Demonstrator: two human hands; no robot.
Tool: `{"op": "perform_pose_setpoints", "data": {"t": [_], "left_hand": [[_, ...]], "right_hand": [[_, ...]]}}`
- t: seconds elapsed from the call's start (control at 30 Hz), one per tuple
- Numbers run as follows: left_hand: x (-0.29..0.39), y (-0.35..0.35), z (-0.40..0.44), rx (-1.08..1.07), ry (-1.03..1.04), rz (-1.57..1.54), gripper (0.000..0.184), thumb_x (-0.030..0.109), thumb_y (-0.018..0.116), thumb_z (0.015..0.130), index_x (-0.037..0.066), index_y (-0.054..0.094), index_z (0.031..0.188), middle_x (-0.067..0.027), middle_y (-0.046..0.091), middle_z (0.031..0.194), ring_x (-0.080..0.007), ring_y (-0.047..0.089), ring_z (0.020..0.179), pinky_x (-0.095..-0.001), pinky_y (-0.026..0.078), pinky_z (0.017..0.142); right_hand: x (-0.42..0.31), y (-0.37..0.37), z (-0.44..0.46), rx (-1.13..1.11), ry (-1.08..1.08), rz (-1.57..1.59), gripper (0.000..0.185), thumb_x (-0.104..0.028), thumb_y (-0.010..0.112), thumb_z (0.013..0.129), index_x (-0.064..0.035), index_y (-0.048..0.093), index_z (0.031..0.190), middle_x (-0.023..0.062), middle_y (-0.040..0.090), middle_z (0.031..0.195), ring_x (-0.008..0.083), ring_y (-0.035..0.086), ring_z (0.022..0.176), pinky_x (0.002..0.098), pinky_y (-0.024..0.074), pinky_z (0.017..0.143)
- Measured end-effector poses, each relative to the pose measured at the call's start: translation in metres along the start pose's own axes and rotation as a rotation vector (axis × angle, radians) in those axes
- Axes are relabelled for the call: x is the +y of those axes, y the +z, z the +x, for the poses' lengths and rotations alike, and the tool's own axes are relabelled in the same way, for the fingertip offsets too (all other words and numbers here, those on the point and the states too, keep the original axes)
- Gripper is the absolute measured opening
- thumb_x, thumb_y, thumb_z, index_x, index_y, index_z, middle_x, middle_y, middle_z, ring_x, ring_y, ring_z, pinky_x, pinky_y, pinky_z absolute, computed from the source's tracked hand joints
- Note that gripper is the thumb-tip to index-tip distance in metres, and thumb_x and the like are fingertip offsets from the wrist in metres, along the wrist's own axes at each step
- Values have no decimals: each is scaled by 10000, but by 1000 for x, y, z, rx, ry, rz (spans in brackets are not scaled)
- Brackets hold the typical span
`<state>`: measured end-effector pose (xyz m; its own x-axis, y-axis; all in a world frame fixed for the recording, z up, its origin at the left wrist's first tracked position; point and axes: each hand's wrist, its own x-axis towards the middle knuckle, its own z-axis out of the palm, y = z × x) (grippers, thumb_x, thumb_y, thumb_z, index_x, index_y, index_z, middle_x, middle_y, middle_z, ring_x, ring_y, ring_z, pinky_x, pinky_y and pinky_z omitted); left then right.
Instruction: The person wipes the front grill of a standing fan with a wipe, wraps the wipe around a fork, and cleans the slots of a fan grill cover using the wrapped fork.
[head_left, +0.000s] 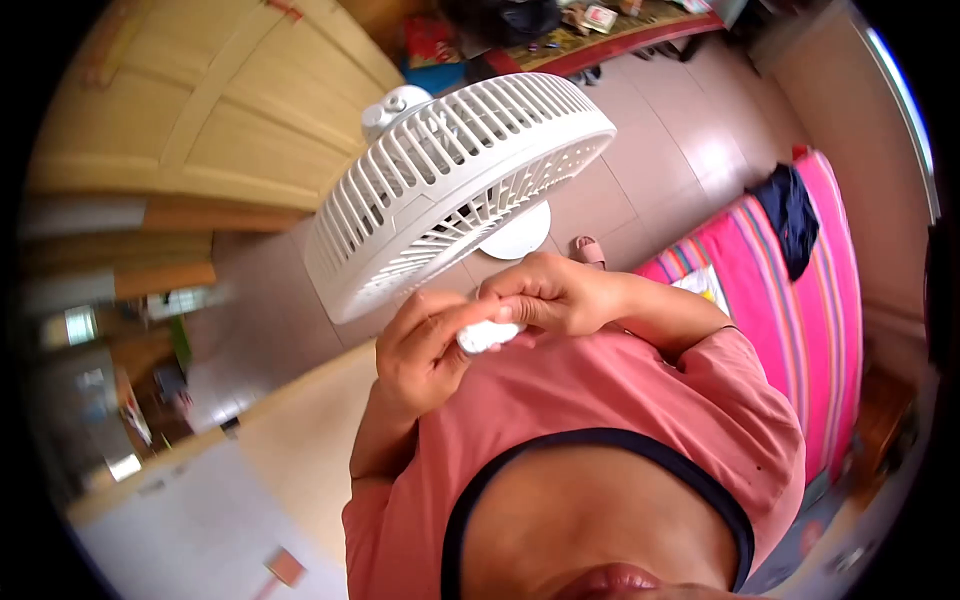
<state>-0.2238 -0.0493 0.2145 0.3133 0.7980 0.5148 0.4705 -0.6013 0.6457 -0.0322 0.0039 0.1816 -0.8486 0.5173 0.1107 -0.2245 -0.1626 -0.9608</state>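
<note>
Both my hands meet in front of the pink shirt (600, 390), around a small white object (487, 337) that I cannot make out. My left hand (425, 350) is closed on it, its fingers bent over the top. From the other side, my right hand (560, 295) pinches at the object's right end with thumb and forefinger. Just beyond my hands stands a white fan (470, 180), its round grille tilted and its base (517, 232) on the floor.
A pink striped bed cover (790, 350) with a dark cloth (787, 218) lies at the right. Wooden doors (220, 100) stand at the upper left. A low table (600, 50) holds several items at the back. A sandal (588, 250) is near the fan's base.
</note>
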Motion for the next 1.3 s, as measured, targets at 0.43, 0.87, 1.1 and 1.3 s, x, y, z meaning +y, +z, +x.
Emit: {"op": "perform_pose_setpoints", "data": {"t": [0.43,0.87,1.1,1.3], "left_hand": [[12,-6,-11,-177,42,-52,166,121,725,810,25,650,922,-73,645,828,-168,610,683,-260,464,558],[2,-36,98,-380,171,485,749,468,690,796,-21,458,1314,-197,425,1384,-333,407,1273,-422,308,1054],[-10,-23,106,-524,-38,333,901,472,732,716,2,366,1392,-189,342,1442,-314,309,1345,-415,232,1094],[-11,-28,111,-559,-155,303,817,275,697,712,-12,358,1397,-183,378,1409,-270,384,1283,-378,269,1067]], "right_hand": [[41,94,-29,850,-507,-464,174,-177,631,878,-50,561,974,131,610,735,333,604,631,378,461,537],[115,-4,-63,1396,-128,-229,259,-224,465,948,-6,578,1028,209,613,807,394,583,740,430,457,677],[119,-34,-58,1377,-83,-289,238,-189,484,936,7,605,998,206,612,771,353,580,690,428,453,650],[130,-49,-50,1339,-102,-386,223,-165,504,922,-3,618,1026,204,609,725,356,587,647,416,463,624]]}}
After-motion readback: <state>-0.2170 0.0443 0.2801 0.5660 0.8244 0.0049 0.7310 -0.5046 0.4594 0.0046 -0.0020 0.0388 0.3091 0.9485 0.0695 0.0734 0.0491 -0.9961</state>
